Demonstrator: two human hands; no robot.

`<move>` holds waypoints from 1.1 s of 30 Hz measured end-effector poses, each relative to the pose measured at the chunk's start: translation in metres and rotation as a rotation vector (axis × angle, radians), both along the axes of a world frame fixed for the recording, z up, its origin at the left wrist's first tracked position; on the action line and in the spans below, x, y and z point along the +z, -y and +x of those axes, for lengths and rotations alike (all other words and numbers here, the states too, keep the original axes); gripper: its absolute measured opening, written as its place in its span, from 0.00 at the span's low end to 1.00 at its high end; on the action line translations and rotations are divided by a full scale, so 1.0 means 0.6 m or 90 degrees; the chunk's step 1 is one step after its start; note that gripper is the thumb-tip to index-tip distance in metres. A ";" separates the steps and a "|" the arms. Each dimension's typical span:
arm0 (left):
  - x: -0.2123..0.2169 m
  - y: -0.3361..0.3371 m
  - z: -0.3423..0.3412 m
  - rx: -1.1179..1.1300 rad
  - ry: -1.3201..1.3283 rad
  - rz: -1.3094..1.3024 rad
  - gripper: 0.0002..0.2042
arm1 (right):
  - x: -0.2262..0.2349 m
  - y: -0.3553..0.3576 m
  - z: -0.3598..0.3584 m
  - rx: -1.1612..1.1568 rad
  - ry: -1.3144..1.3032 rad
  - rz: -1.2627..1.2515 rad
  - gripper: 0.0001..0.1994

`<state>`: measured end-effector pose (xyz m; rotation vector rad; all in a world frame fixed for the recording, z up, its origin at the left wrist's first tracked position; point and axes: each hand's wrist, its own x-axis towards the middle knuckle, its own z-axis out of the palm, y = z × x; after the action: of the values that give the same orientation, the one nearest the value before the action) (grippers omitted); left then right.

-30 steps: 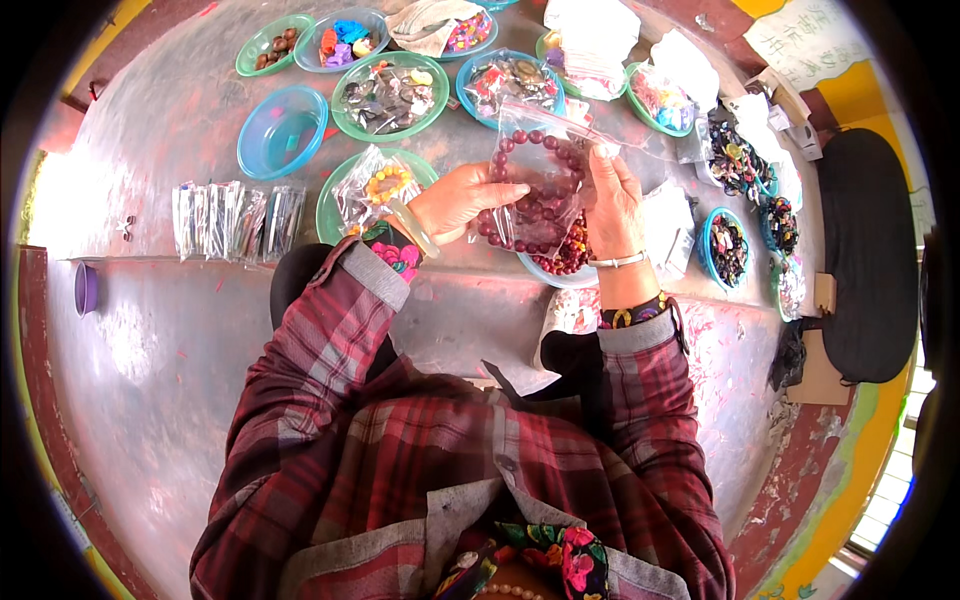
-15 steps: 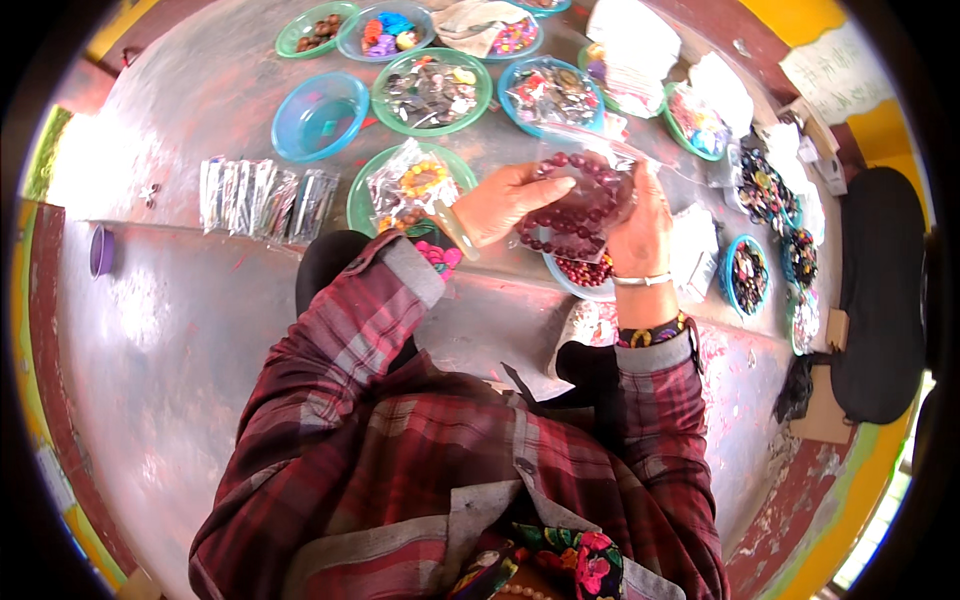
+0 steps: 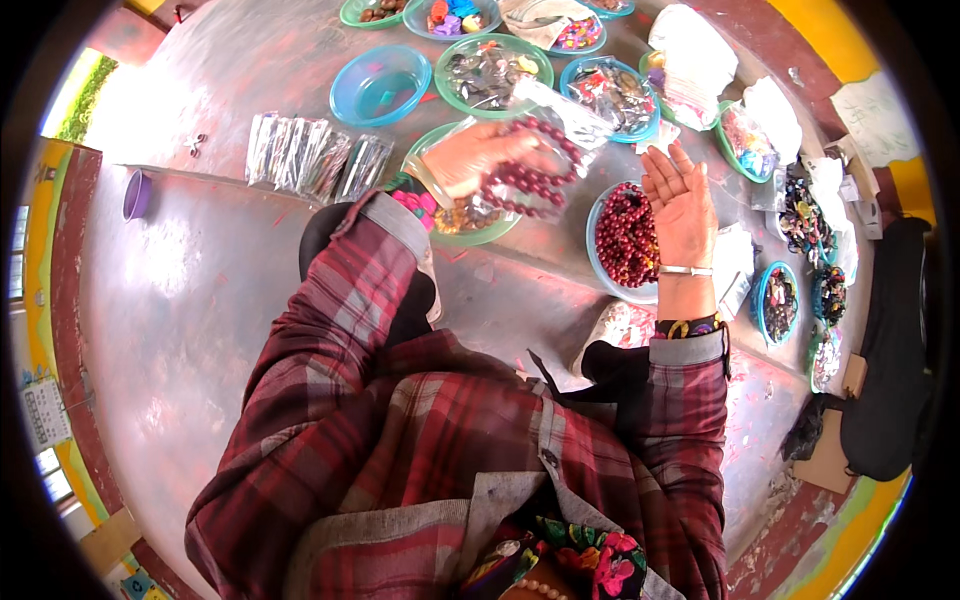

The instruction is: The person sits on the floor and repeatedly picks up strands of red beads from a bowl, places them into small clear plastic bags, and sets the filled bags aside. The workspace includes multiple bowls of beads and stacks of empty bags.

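Note:
My left hand (image 3: 470, 158) grips a clear zip bag (image 3: 575, 112) with dark red bead bracelets (image 3: 525, 190), held above a green bowl (image 3: 480, 237) of packaged beads. The bag hides part of that bowl, and the fingers are partly behind the beads. To the right, my right hand (image 3: 683, 205) is open with its palm up and fingers stretched, holding nothing. Just beside it, partly covered by the hand, stands a light blue bowl (image 3: 600, 272) heaped with dark red beads (image 3: 624, 232).
A blue bowl (image 3: 345, 88) and a green bowl (image 3: 548, 72) of bagged pieces stand farther back. Slim packets (image 3: 310, 155) lie in a row at left. More bowls and white bags (image 3: 693, 55) line the right, near a long black case (image 3: 885, 350). A ledge edge crosses under the packets.
My right hand has let go of the bag and turned palm up, apart from it. My left hand keeps the bag. The bowl of red beads is now more exposed. The view has shifted.

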<state>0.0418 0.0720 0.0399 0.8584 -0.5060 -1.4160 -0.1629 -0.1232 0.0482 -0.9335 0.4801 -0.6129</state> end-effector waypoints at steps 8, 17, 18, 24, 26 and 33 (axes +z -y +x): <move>-0.157 -0.118 0.140 0.256 0.030 0.103 0.16 | -0.006 -0.001 0.013 0.037 -0.020 -0.001 0.24; -0.253 -0.143 0.148 0.248 -0.199 0.141 0.14 | -0.020 -0.007 0.023 0.070 -0.057 0.004 0.22; -0.262 -0.144 0.152 0.254 -0.195 0.147 0.14 | -0.023 -0.006 0.023 0.068 -0.064 0.010 0.22; -0.302 -0.135 0.170 0.352 -0.085 0.319 0.13 | -0.031 -0.001 0.025 0.063 -0.076 0.033 0.21; -0.374 -0.165 0.209 0.373 0.087 0.398 0.13 | -0.027 -0.017 0.040 0.078 -0.064 0.044 0.21; -0.352 -0.099 0.137 0.587 0.828 0.626 0.19 | -0.035 -0.016 0.038 0.095 -0.079 0.041 0.21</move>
<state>0.1237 0.1313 -0.1715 2.4235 -0.2106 0.0129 -0.1404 -0.1135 0.0270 -0.9407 0.5326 -0.4032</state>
